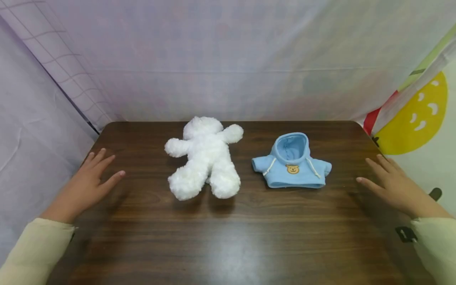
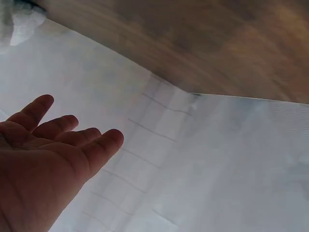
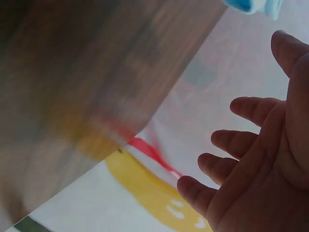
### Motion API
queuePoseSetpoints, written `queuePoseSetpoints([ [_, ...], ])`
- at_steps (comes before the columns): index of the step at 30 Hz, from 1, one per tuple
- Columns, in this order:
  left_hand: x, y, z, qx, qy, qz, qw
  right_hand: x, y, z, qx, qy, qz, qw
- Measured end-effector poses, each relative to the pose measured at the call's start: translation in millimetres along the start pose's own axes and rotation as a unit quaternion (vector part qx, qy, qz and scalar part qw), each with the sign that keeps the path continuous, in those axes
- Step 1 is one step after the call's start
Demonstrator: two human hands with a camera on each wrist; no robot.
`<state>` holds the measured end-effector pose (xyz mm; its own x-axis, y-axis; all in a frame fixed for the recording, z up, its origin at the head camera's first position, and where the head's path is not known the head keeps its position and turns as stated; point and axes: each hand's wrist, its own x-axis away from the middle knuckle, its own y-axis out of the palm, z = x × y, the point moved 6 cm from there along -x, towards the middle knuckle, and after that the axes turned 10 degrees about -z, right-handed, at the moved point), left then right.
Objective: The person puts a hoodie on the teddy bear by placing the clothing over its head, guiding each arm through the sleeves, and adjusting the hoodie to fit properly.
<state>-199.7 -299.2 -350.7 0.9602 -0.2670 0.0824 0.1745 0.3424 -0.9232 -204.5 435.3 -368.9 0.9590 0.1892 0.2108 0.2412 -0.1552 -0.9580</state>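
A fluffy white plush toy [image 1: 210, 152] lies left of centre on the brown wooden table [image 1: 171, 245], its limbs spread and its legs toward me. To its right a small light blue hoodie [image 1: 295, 174] lies flat, hood away from me, with white drawstrings and a bear-face patch. My left hand [image 1: 83, 186] is at the table's left edge with fingers spread, holding nothing. At the right edge my right hand [image 1: 399, 186] is likewise spread and holds nothing; the hoodie is the nearest thing to it. Both wrist views show the palms bare.
A pale curtain [image 1: 221, 59] hangs right behind the table's far edge, and white cloth [image 1: 35, 130] covers the left side. On the right is a sheet with a yellow printed shape [image 1: 417, 118]. A dark strap [image 1: 405, 234] shows by the right sleeve.
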Motion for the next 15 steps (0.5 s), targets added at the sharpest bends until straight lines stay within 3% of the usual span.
queuePoseSetpoints([
  [3, -6.9, -5.1, 14.4, -0.006, 0.013, -0.004, 0.9999, -5, -6.3, -11, -0.004, -0.004, -0.013, 1.000],
  [7, -23.7, -13.4, 45.4, -0.009, 0.047, -0.001, 0.9988, -16, -13.9, -30, 0.006, -0.012, -0.024, 1.000],
  [15, -71.8, -27.8, 137.8, -0.046, 0.148, -0.007, 0.9878, -43, -22.2, -70, 0.026, -0.048, -0.033, 0.998],
])
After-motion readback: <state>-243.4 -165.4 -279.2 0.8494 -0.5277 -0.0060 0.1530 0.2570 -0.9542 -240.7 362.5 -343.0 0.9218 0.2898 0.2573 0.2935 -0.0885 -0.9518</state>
